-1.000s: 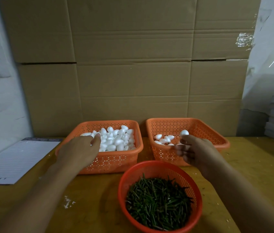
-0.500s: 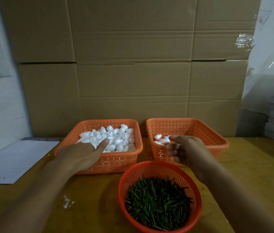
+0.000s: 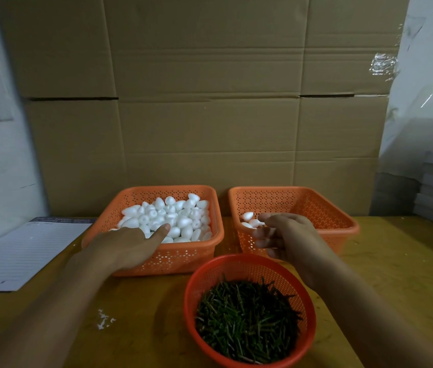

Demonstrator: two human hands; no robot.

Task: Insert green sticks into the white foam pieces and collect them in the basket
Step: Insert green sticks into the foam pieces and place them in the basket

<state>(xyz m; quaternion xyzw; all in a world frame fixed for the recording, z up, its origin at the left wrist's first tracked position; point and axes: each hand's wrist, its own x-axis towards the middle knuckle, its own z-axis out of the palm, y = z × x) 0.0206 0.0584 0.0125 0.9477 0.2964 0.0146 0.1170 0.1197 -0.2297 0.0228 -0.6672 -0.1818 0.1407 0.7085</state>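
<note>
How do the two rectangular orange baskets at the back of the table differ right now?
The left basket is heaped with white foam pieces; the right basket holds only a few, bunched at its left end, the rest of its floor bare. The left hand reaches into the left basket's pile, while the right hand hovers over the right basket's near edge, fingers loosely curled. Both are orange, perforated and rectangular, side by side.

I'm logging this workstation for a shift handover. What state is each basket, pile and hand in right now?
Left basket: heaped with white foam pieces.
Right basket: nearly empty, a few foam pieces in its near-left corner.
Round basket: filled with green sticks.
Left hand: reaching into the left basket, forefinger on the foam.
Right hand: over the right basket's near rim, fingers loosely curled, holding nothing visible.
</note>
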